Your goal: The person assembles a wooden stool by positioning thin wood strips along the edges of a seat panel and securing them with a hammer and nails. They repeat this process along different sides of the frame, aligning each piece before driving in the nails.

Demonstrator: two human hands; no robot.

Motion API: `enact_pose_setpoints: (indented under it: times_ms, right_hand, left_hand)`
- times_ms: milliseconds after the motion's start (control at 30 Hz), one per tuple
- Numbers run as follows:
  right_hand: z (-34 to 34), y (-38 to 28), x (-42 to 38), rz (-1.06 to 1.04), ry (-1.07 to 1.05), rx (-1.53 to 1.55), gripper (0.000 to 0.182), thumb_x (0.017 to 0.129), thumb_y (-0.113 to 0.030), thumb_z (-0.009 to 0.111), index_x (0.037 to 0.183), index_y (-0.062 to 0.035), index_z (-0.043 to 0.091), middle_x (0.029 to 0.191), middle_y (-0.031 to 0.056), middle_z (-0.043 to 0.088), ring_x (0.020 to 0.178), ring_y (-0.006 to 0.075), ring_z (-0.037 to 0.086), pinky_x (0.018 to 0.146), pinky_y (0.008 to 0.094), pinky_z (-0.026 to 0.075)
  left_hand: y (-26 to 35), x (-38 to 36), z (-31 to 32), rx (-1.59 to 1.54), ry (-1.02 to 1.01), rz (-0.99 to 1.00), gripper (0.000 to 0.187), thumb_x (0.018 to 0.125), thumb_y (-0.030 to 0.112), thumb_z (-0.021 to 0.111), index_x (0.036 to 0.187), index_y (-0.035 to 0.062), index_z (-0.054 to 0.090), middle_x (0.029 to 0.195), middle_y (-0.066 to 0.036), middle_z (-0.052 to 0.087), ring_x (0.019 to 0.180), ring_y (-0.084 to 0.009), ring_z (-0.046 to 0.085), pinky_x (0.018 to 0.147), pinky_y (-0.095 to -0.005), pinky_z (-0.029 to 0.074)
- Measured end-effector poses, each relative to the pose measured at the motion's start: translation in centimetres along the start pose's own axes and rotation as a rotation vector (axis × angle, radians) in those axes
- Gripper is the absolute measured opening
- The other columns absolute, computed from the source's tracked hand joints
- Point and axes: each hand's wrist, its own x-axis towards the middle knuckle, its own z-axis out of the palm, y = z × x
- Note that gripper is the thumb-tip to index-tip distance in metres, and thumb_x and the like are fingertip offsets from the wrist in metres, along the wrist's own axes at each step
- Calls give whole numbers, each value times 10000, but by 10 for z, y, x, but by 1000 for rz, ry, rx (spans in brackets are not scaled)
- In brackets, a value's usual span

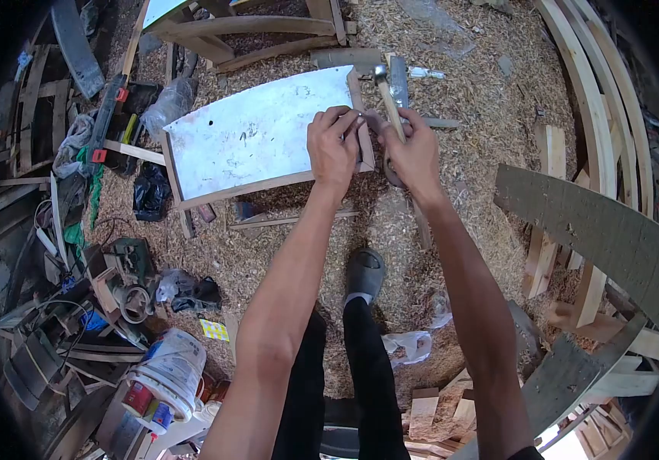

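A white panel (245,134) with a wooden frame lies at upper centre, marked with small dark spots. My left hand (335,142) is at its right end, fingers pinched together over the frame's edge; what they hold, if anything, is too small to name. Just to the right, my right hand (412,149) is closed round the wooden handle of a hammer (388,100). The hammer's metal head points up, away from me, beyond the panel's right edge.
Wooden framing (260,27) stands beyond the panel. Long boards (586,92) and a curved plank (590,218) are at the right. A white bucket (172,368) with cans sits lower left. Wood shavings cover the floor around my sandalled foot (365,272).
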Motion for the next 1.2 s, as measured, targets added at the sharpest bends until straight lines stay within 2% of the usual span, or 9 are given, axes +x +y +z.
enact_pose_setpoints:
  times_ms: [167,267,367,467,600,667,767,867,1200]
  right_hand:
    - [-23,1,-35,58,-122,194,380,937,-215,552,1241,12,532,842,168,685,736,188,665,640,349,484]
    - [-34,-12,-57,19,-70,-12,380,957,-218,526,1244,31,522,920,192,678,820,241,674,701,365,492]
    - [-34,-9,-71,-97,-11,-99,364,964,-220,511,1246,8,536,959,211,669,894,302,668,762,393,490]
    - [-36,-31,-80,-4,-43,-181,350,960,-214,508,1237,-3,544,957,233,661,906,369,657,789,420,487]
    - [-32,-24,-80,-91,22,-176,358,938,-175,533,1259,-15,519,932,247,652,885,386,651,776,424,488]
    - [-31,-29,-78,54,-112,72,401,904,-113,558,1280,6,480,931,259,641,891,400,640,766,430,486]
    - [-37,-51,-83,74,-86,-128,402,884,-60,553,1267,29,467,965,266,630,905,412,628,768,431,481]
    - [-32,-25,-83,-199,-31,-265,374,888,-35,530,1245,55,466,1053,297,598,968,445,600,808,451,473]
    - [-33,-18,-83,-276,-127,-230,350,918,-18,481,1262,42,467,1135,314,559,1032,496,536,860,486,455]
  left_hand:
    - [2,-1,1,34,10,11,113,777,62,660,878,47,708,902,-75,645,845,-287,570,767,-391,446]
    - [4,-1,-2,47,-24,-11,135,788,76,670,904,22,714,923,-105,654,885,-286,592,792,-371,467]
    - [2,-3,-3,25,-16,22,130,794,87,670,896,20,715,909,-106,651,874,-286,589,783,-368,468]
    - [2,-4,-4,19,-6,28,130,793,86,670,891,12,714,897,-108,650,867,-283,589,774,-369,470]
    - [3,-6,-4,-22,-11,3,135,788,88,673,892,12,714,890,-105,651,869,-285,596,776,-370,473]
    - [2,-3,-6,-13,8,1,138,788,93,674,894,13,714,888,-104,652,870,-286,598,778,-370,474]
    - [3,-9,-3,-16,-10,-1,143,790,104,677,896,15,714,883,-105,652,869,-287,599,780,-368,474]
    - [3,-7,-5,-3,-12,-14,145,792,111,678,894,15,713,880,-105,652,862,-284,596,778,-366,474]
    - [1,-8,-3,48,-3,21,145,776,103,682,880,4,703,865,-105,643,840,-287,584,754,-372,469]
